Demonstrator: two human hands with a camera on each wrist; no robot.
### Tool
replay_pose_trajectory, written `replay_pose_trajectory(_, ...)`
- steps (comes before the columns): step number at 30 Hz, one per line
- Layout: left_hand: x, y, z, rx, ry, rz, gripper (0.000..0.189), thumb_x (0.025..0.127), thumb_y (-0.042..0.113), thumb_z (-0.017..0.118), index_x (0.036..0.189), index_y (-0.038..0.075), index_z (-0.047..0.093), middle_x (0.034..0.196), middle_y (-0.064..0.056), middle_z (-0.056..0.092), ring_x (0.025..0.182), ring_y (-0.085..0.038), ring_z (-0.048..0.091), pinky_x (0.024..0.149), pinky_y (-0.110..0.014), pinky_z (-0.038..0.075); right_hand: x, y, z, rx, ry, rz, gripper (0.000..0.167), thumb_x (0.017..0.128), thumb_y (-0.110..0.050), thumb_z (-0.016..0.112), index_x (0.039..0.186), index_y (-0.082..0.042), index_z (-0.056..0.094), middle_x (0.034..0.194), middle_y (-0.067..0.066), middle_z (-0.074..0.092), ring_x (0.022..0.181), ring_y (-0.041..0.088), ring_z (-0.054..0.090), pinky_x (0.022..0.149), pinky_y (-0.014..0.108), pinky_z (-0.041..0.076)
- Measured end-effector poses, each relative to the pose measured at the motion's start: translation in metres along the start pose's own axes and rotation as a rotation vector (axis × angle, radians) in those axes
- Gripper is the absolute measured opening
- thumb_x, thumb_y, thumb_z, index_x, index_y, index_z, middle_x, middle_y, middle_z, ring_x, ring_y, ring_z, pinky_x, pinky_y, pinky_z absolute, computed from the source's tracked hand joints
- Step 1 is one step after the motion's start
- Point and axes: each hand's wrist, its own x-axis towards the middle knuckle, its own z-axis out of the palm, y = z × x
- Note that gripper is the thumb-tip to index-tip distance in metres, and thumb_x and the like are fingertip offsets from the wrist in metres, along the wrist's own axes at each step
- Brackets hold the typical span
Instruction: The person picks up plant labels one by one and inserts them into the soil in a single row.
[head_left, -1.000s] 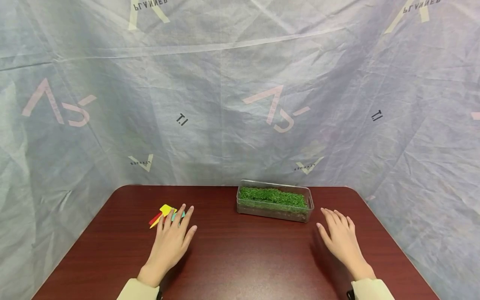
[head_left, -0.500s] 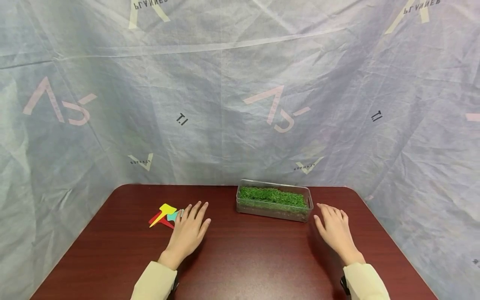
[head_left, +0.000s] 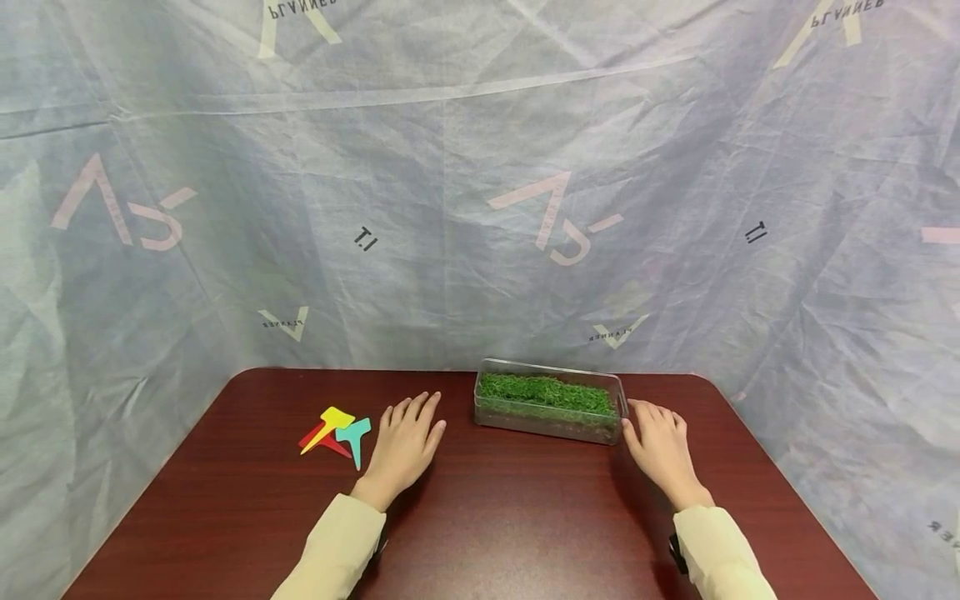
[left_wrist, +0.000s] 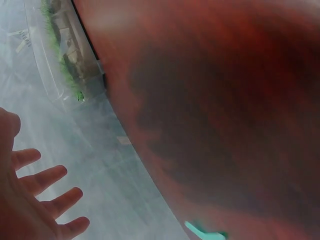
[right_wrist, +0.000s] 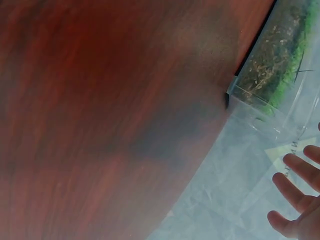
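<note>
A clear plastic box (head_left: 551,423) filled with brown soil and topped with green grass (head_left: 546,392) stands near the back of the table. My right hand (head_left: 662,446) is at the box's right end, fingertips close by its corner, fingers extended. My left hand (head_left: 402,444) hovers left of the box with its fingers spread, holding nothing. In the left wrist view, the fingers (left_wrist: 50,177) point toward the box across a gap. Left of that hand lie T-shaped plant labels: a yellow label (head_left: 327,423), a teal label (head_left: 355,436) and red ones (head_left: 335,447) partly under the yellow.
The dark red-brown wooden table (head_left: 487,525) has rounded far corners. Behind it and at both sides hangs a grey fabric curtain (head_left: 420,208) with printed letters. Dark bands sit at both wrists under pale sleeves.
My left hand has moved right, away from over the plant labels, uncovering them. My right hand has moved slightly left and forward, up to the box's right end. The box stays put.
</note>
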Motion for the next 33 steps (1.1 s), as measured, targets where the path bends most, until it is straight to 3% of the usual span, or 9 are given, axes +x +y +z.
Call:
replay_pose_trajectory(12,0.026,0.017,0.014,-0.016,-0.032,-0.04,0.047,0.097,0.038,0.038,0.138,0.015,0.039,0.133,-0.011,0.047,0.12,-0.034,0.043,0.1,-0.054,0.03,0.011,0.002,0.005,0.031,-0.061,0.079,0.034,0.089,-0.015,0.053,0.117,0.003,0.054,0.114,0.023,0.058,0.104,0.043,0.049,0.09,0.06,0.028)
replay_pose_trajectory(24,0.041,0.02,0.03,-0.065,-0.07,-0.087,0.047,0.098,0.036,0.038,0.138,0.012,0.039,0.131,-0.012,0.049,0.117,-0.035,0.045,0.098,-0.053,0.032,0.024,0.005,0.012,0.092,-0.129,0.153,0.035,0.09,-0.017,0.052,0.119,0.003,0.053,0.115,0.026,0.058,0.104,0.046,0.05,0.086,0.063,0.031)
replay_pose_trajectory(33,0.05,0.028,0.033,-0.051,-0.11,-0.086,0.048,0.098,0.037,0.037,0.14,0.013,0.035,0.131,-0.012,0.048,0.118,-0.034,0.045,0.099,-0.052,0.032,0.03,0.011,0.02,0.139,-0.185,0.212,0.037,0.091,-0.016,0.046,0.124,0.001,0.049,0.118,0.024,0.056,0.105,0.045,0.05,0.081,0.059,0.033)
